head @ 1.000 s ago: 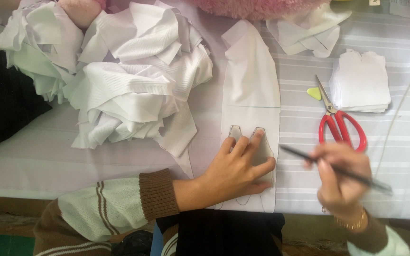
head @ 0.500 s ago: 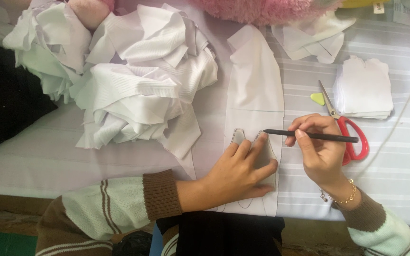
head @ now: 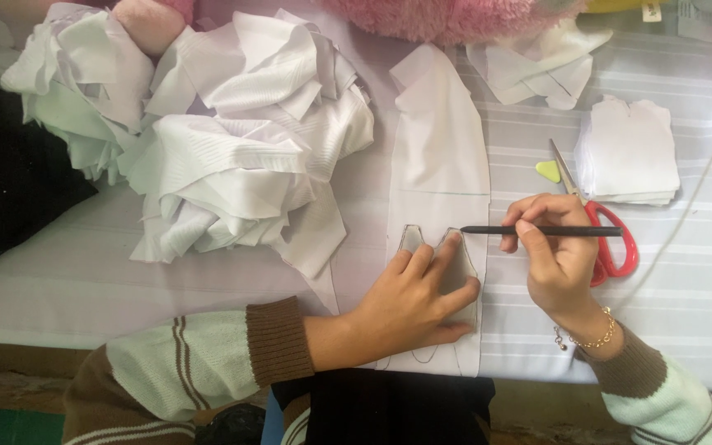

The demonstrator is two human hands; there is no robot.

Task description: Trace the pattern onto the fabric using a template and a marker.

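Pressing flat on a grey template (head: pixel 460 272), the left hand (head: pixel 418 301) lies with fingers spread, grasping nothing; the template sits on the lower part of a long strip of white fabric (head: pixel 440 156) that runs away from the person across the table (head: pixel 67 280). Right hand (head: pixel 558 251) is clenched around a dark pencil (head: pixel 550 231), held level, its tip at the template's upper right edge, just beside the left fingertips. A gold bracelet (head: pixel 588 339) circles the right wrist. Red-handled scissors (head: pixel 607 239) lie on the table partly behind the right hand, blades pointing away from the person. A small yellow piece (head: pixel 548 170) lies touching the blades. A stack of cut white pieces (head: pixel 630 152) rests just to the right of the scissors. A heap of crumpled white fabric (head: pixel 224 140) occupies the left half of the table, well apart from both hands. Pink plush material (head: pixel 447 15) lies along the far edge.
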